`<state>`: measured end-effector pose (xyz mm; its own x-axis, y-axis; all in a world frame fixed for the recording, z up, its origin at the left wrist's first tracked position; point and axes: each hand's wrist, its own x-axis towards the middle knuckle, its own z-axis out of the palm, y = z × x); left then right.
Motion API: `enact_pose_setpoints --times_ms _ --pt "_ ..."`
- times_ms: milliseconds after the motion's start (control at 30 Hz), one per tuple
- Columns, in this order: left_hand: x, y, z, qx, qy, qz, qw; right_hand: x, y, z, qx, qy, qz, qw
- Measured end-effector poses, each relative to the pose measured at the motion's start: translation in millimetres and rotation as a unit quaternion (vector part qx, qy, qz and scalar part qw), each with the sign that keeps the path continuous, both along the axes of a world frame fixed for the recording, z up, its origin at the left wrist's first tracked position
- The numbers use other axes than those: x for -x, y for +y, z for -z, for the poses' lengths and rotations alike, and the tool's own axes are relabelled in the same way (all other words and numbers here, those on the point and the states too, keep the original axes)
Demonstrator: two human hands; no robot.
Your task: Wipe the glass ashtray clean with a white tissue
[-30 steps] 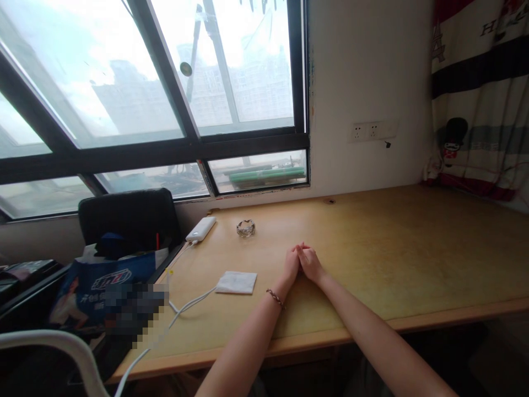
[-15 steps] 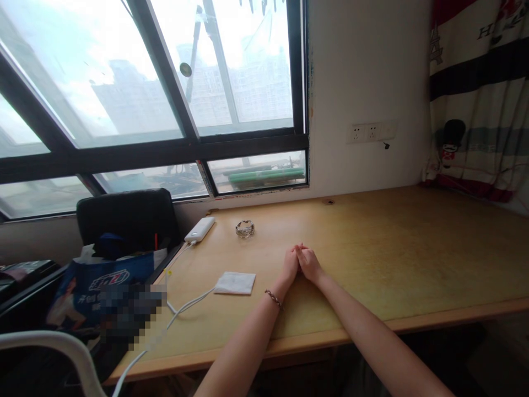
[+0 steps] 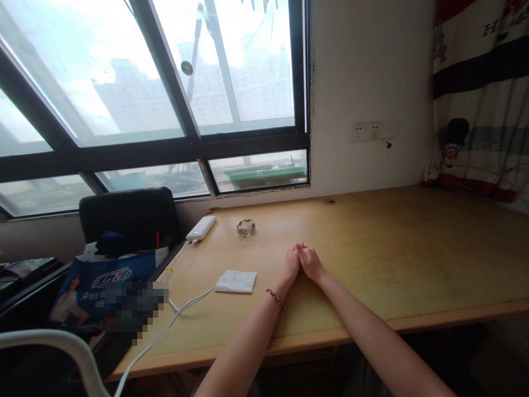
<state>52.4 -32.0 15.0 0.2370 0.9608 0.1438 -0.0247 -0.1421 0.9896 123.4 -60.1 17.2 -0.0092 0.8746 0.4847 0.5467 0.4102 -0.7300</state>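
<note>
My left hand (image 3: 292, 263) and my right hand (image 3: 311, 261) rest together on the wooden desk (image 3: 392, 248), fingers closed and pressed against each other. No object shows between them, though the palms are hidden. A braided bracelet (image 3: 275, 297) circles my left wrist. Left of the hands lies a flat white tissue packet (image 3: 236, 281), with a white cable running up to its left edge. Farther back stands a silvery ring-shaped object (image 3: 246, 227), and to its left is a white power bank (image 3: 202, 228) with a cable plugged in.
A black chair (image 3: 130, 215) stands left of the desk with a blue bag (image 3: 111, 275) on it. White cables (image 3: 176, 317) cross the desk's left edge. A window and a wall with sockets (image 3: 366, 132) rise behind; a curtain (image 3: 483, 99) hangs at right.
</note>
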Motion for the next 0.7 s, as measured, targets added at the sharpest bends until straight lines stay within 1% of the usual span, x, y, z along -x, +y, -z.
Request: enact_pose_setpoints --times_ms 333,700 --pt "-0.2 -0.7 1.0 0.003 -0.007 0.005 1.000 -0.4 0.2 0.8 0.000 -0.001 0.003 1.000" --pt "-0.5 -4.1 -5.3 0.009 -0.008 -0.004 1.000 0.1 -1.3 -1.1 0.011 -0.008 0.011 1.000"
